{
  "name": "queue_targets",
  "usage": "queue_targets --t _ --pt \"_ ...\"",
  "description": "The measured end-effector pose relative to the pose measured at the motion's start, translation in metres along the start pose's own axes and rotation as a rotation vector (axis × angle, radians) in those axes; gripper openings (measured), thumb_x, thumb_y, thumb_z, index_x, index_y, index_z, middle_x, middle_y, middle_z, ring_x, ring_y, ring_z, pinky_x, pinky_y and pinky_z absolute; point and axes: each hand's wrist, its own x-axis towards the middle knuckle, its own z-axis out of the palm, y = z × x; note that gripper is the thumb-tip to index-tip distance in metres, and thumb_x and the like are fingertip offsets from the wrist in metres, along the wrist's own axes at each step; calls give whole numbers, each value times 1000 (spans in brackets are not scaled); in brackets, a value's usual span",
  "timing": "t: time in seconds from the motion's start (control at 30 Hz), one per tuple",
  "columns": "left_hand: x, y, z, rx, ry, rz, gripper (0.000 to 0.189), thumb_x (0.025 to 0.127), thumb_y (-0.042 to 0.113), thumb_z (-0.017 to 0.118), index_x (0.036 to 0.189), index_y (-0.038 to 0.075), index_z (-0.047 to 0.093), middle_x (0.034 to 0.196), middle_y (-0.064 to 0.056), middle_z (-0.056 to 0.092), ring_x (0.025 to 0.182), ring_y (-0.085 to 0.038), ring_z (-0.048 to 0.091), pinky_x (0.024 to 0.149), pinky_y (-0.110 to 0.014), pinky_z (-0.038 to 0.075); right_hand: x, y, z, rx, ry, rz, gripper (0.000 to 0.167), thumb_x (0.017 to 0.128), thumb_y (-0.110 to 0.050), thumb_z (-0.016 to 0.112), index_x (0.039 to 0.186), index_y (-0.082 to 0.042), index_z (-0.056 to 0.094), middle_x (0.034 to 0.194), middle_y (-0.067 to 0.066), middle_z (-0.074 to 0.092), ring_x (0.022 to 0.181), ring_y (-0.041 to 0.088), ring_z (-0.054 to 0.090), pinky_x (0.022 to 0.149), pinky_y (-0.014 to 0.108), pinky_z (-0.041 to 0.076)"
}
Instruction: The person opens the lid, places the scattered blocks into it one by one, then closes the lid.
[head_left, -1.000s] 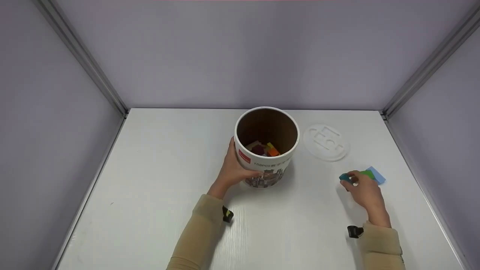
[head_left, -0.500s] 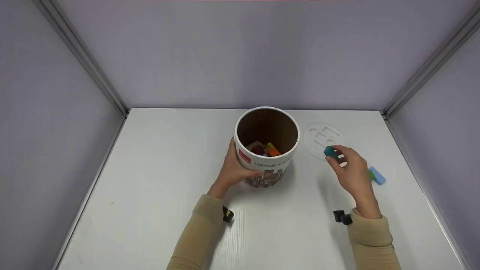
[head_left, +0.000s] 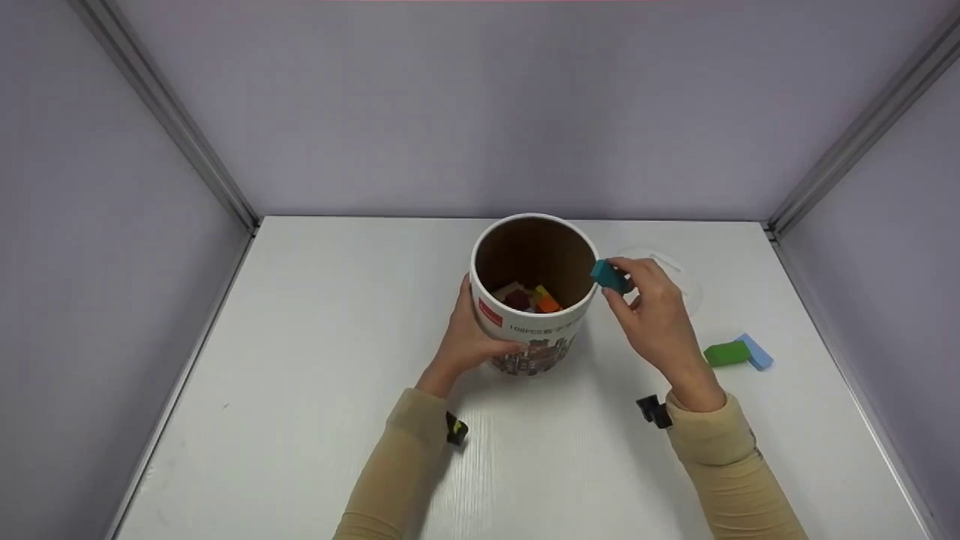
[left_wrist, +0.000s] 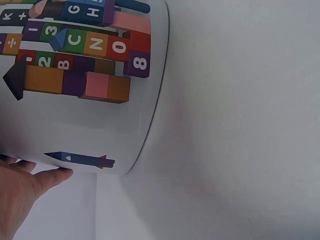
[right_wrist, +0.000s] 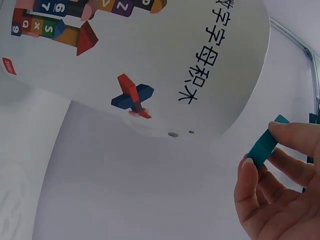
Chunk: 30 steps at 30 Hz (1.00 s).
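Observation:
A white round bucket [head_left: 525, 330] with printed pictures of letter blocks stands on the table, its top uncovered. Several coloured blocks [head_left: 546, 301] lie at its bottom. My left hand [head_left: 469, 341] grips the bucket's left side, thumb across the front; in the left wrist view that hand [left_wrist: 25, 190] shows at the bucket's edge. Between thumb and fingers, my right hand [head_left: 656, 322] pinches a teal block [head_left: 610, 276] right at the bucket's right rim. In the right wrist view the teal block [right_wrist: 267, 142] is held up beside the printed wall.
A green block [head_left: 726, 354] and a light blue block [head_left: 756, 352] lie touching on the table at the right. Behind my right hand is a clear plastic lid [head_left: 686, 281], partly covered. Grey walls [head_left: 420, 112] enclose the white table [head_left: 315, 337] at back and sides.
My right hand has lifted the teal block from beside the green and blue blocks and carried it left and up to the bucket's rim. My left hand stays on the bucket.

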Motion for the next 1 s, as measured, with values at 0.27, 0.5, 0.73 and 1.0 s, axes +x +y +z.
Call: queue_targets --t 0.27,0.5,0.73,1.0 --pt "1 -12 3 -1 7 37 134 54 23 99 157 19 13 150 -5 38 133 -15 41 111 -42 35 10 -11 10 48 -24 -3 37 90 -1 69 126 0 61 115 12 57 92 17 58 67 27 53" --pt "3 -36 5 54 0 14 137 51 38 98 156 26 12 150 -10 38 132 -11 41 111 -37 35 6 -4 11 123 3 3 43 89 2 68 131 -1 58 129 15 51 101 19 58 75 34 58" --pt "3 -33 4 48 -4 28 137 52 33 99 157 20 12 150 -6 37 133 -16 41 111 -42 34 -2 12 6 70 -3 109 51 92 -4 67 140 -6 49 132 17 44 101 21 57 75 37 56" --pt "0 -5 1 6 13 45 132 53 19 99 156 10 16 148 0 40 131 -13 43 110 -44 35 -23 59 -2 67 -94 293 63 93 -11 69 147 -3 37 136 24 37 105 33 56 80 42 53"
